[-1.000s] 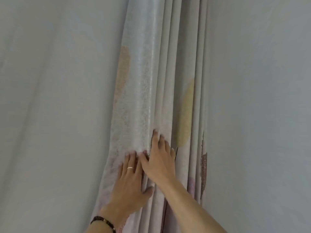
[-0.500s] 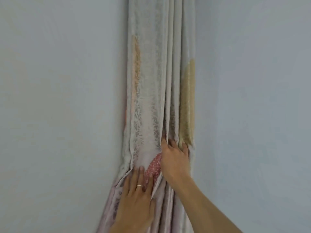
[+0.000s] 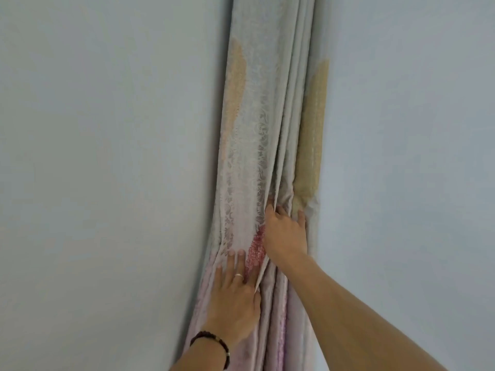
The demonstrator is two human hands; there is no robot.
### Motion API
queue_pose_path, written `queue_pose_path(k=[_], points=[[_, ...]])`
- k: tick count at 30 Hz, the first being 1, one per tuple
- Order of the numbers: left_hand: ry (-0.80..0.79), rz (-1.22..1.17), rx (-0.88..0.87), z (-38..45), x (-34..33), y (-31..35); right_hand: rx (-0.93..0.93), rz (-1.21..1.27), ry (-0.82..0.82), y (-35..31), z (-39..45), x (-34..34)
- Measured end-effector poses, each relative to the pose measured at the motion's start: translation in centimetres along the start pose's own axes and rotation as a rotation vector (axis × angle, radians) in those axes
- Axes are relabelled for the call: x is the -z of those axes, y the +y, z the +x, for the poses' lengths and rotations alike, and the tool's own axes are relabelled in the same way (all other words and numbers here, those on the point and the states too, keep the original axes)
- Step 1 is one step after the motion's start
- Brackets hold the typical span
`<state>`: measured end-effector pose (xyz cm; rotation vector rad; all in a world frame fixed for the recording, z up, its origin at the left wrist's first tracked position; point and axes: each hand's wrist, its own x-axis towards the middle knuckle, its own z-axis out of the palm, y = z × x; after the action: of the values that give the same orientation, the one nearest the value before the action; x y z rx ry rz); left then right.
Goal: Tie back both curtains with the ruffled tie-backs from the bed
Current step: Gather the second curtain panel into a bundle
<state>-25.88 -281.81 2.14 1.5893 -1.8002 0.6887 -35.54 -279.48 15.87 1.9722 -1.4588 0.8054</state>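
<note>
Both hands are bunching the curtain (image 3: 257, 162) into the corner — left hand (image 3: 235, 303) pressing flat, fingers spread; right hand (image 3: 286, 236) curling into folds. No tie-back is showing — fetching one seems next.

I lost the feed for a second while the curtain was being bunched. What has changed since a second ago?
The curtain is gathered tighter, into a narrower bundle of folds, and a red patch now shows. The right hand has shifted right and dug its fingers into the folds; the left hand still lies flat on the front fabric, below the right. No tie-back is in view, then or now.
</note>
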Motion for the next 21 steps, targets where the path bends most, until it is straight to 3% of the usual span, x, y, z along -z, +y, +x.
queue_pose_path(k=[6, 9, 11, 16, 21], points=[[-0.05, -0.018, -0.016, -1.8, 1.1, -0.9, 0.039, 0.055, -0.005, -0.2, -2.2, 1.0], [-0.047, 0.016, -0.024, -3.8, 3.0, -0.4, 0.094, 0.1, 0.065, 0.3, -3.8, 1.4], [-0.129, 0.01, -0.022, -5.6, 4.5, 0.0, 0.144, 0.144, 0.111, 0.2, -5.5, 1.6], [-0.171, 0.123, 0.06, -12.4, 9.4, 1.0, 0.304, 0.279, 0.154, -0.7, -11.9, 3.1], [-0.252, 0.307, 0.256, -20.9, 14.8, 3.3, 0.429, 0.397, 0.179, -0.8, -18.4, 4.8]])
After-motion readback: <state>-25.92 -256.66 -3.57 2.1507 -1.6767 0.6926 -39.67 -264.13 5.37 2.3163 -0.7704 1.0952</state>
